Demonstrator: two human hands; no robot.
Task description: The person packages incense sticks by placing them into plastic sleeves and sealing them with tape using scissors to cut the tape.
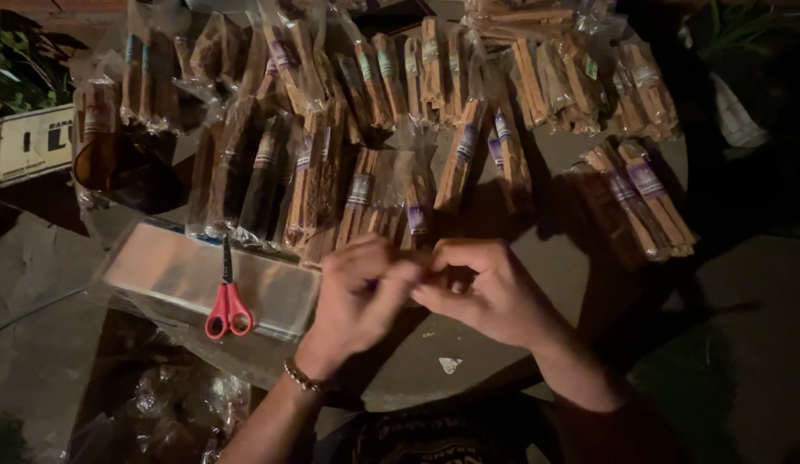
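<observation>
Your left hand and right hand meet fingertip to fingertip low over the table, both curled with fingers pinched together; whatever small thing sits between them is hidden by the fingers and blurred, so you cannot tell what they grip. A beaded bracelet circles your left wrist. Just beyond your fingertips lie clear bags of brown wooden sticks, each banded with a purple label, spread in overlapping rows across the far half of the table. One more pair of such bags lies apart to the right. Left of your left hand rests a stack of empty clear bags, with red-handled scissors lying on top, blades pointing away from you.
</observation>
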